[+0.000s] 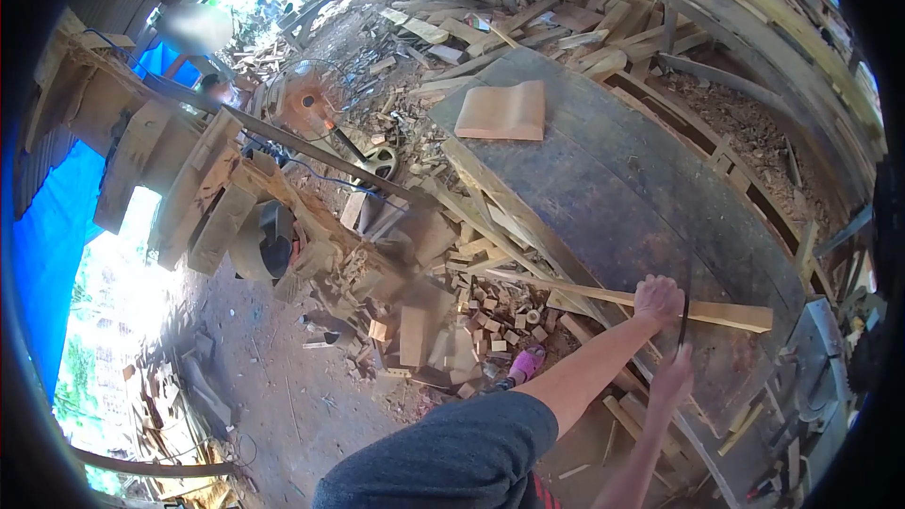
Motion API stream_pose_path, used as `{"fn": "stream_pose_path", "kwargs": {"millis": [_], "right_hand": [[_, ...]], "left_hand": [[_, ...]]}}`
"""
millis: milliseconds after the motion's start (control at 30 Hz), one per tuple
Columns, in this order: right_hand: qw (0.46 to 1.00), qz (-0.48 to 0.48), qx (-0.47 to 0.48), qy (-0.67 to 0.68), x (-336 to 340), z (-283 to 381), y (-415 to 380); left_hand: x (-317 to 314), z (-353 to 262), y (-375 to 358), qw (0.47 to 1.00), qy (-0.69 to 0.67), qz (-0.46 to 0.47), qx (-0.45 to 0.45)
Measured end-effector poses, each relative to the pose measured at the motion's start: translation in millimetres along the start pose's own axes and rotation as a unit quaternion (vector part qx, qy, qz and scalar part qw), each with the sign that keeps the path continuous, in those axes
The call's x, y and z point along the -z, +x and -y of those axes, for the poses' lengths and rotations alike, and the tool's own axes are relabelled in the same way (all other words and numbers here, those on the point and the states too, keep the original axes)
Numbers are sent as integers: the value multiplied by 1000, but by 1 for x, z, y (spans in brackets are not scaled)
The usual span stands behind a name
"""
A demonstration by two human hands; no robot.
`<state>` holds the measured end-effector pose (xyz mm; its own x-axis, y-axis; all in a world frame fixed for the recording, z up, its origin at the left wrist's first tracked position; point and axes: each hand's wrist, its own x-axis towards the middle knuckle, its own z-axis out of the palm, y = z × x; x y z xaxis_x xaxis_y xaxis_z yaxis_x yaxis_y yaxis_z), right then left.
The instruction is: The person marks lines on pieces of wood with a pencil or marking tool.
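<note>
- Left hand (660, 300) closes over a wooden strip (737, 314) lying across the surface (613, 188) beneath it.
- Right hand (673, 369), nearer the body, grips a thin dark tool (685, 297); its fingers are hard to make out.

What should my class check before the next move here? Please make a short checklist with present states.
1. Left hand on the long wooden strip: ok.
2. Right hand gripping the thin dark tool: ok.
3. Tool set across the strip: ok.
4. Left hand well away from the tool: not ok; it looks close beside it.
5. Whole strip supported by the tabletop: not ok; one end juts past the edge.
6. Any cut in the strip: cannot tell; too small to see.
</note>
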<state>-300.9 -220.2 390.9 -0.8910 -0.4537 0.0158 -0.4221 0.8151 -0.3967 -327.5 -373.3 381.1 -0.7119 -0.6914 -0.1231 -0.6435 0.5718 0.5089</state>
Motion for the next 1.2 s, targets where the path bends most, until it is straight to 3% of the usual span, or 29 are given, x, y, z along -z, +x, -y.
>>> {"fn": "stream_pose_path", "kwargs": {"millis": [133,200,333,433,533,600,733,833,900,1000,1067,1100,1133,1167,1200], "right_hand": [[999,-4,18,-34,0,7,7],[998,14,-43,-38,10,-2,-27],[999,13,-37,-37,3,-12,-27],[999,-13,30,9,-6,-2,16],[999,1,15,-35,6,8,4],[998,25,-52,-15,20,5,-29],[998,14,-56,-24,9,1,-17],[999,-29,25,-11,-3,4,18],[998,38,-23,-54,3,8,11],[998,11,-43,-35,-5,-25,-38],[985,-127,115,-34,-38,-48,-39],[987,60,-94,113,-8,-19,-27],[996,56,-53,40,-1,-8,-10],[998,55,-4,9,-4,-9,6],[1000,3,2,2,0,0,16]], "left_hand": [[6,-1,-4,999,34,21,-26],[-1,-2,-1,1000,6,-20,2],[-1,0,-2,1000,-9,-22,-5],[4,-3,-3,1000,0,-8,3],[2,-2,-3,1000,12,-7,-9],[-4,-1,1,1000,3,-29,0],[1,-2,-3,1000,0,-11,-6],[1,-2,0,1000,15,-18,-2],[2,-4,-1,1000,18,-12,8],[12,-6,-5,999,43,10,-14],[25,-8,-9,991,118,56,-40],[27,-7,-9,988,130,60,-51],[16,-3,-7,981,166,60,-83],[-8,3,4,991,126,38,-32],[2,-1,0,992,103,50,-45]]}}
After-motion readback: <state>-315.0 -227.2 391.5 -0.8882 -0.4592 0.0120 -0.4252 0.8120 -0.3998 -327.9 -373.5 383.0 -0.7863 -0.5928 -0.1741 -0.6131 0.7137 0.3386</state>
